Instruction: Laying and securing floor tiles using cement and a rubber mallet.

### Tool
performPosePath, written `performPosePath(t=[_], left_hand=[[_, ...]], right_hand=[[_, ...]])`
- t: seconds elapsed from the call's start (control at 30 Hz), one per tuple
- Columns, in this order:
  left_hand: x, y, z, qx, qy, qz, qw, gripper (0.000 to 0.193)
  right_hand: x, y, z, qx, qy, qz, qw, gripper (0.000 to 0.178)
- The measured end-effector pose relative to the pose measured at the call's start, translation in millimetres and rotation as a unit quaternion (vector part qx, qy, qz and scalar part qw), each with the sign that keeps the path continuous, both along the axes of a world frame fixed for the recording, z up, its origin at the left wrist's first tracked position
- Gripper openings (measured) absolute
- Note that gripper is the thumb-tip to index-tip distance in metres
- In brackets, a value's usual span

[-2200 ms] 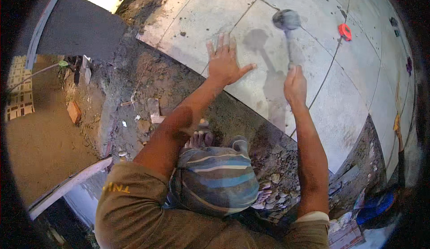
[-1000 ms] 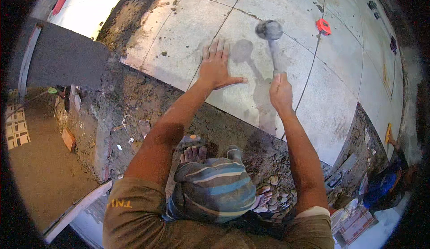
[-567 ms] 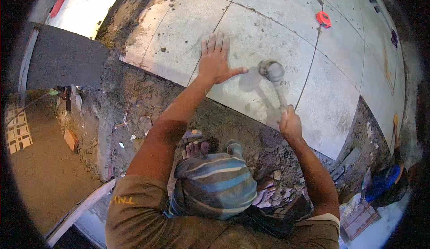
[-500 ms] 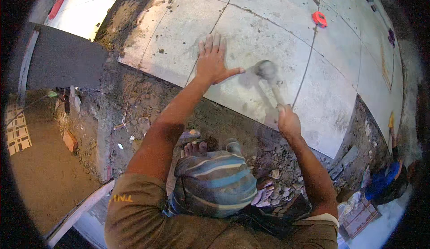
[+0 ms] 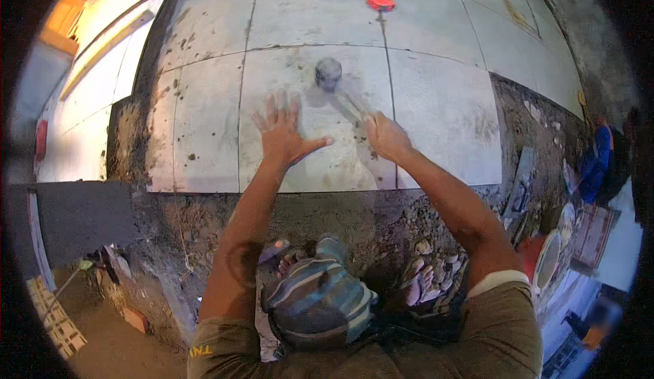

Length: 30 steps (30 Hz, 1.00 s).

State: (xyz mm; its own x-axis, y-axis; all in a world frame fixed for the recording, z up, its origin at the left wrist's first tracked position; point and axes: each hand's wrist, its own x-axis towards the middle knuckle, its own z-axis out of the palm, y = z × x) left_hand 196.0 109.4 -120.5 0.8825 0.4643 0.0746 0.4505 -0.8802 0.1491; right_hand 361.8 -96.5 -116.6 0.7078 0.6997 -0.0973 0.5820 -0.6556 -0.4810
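Observation:
My left hand (image 5: 283,137) lies flat on a large pale floor tile (image 5: 313,171), fingers spread and thumb pointing right, with nothing in it. Gripped in my right hand (image 5: 387,135) is a mallet, whose light handle (image 5: 351,106) slants up and left to a dark, rounded head (image 5: 328,73). That head is over the same tile, beyond my left thumb and slightly blurred; whether it touches the surface I cannot tell. Straight dark joints separate this tile from its neighbours.
A red tape measure (image 5: 381,1) rests on the far tiles. Bare soil (image 5: 320,212) and stone rubble (image 5: 436,270) border the tiles' near edge, by my feet. At the right are a red-and-white bucket (image 5: 545,260) and a person in blue (image 5: 599,161). A long board (image 5: 102,55) lies far left.
My view has turned, so the tiles now sit squarer. The mallet head has shifted farther from the tile's near edge. My left hand stays flat, with its fingers spread wider.

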Motion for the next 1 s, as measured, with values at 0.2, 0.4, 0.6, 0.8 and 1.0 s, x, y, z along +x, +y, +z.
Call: performPosePath(t=[0.2, 0.4, 0.6, 0.8, 1.0], left_hand=[[11, 2, 28, -0.034, 0.092, 0.008, 0.995, 0.135], [42, -3, 52, -0.075, 0.173, 0.001, 0.982, 0.126], [48, 1, 38, -0.057, 0.167, -0.012, 0.984, 0.123], [53, -4, 48, -0.063, 0.186, -0.009, 0.980, 0.129], [47, 6, 35, -0.083, 0.144, -0.016, 0.986, 0.123]], right_hand=[[-11, 11, 14, 0.077, 0.036, -0.051, 0.995, 0.044], [11, 16, 18, 0.119, -0.004, -0.052, 0.991, 0.040], [14, -12, 3, 0.134, -0.019, -0.105, 0.985, 0.035], [25, -31, 8, 0.079, 0.000, -0.083, 0.993, 0.042], [15, -28, -2, 0.082, 0.007, -0.044, 0.996, 0.041]])
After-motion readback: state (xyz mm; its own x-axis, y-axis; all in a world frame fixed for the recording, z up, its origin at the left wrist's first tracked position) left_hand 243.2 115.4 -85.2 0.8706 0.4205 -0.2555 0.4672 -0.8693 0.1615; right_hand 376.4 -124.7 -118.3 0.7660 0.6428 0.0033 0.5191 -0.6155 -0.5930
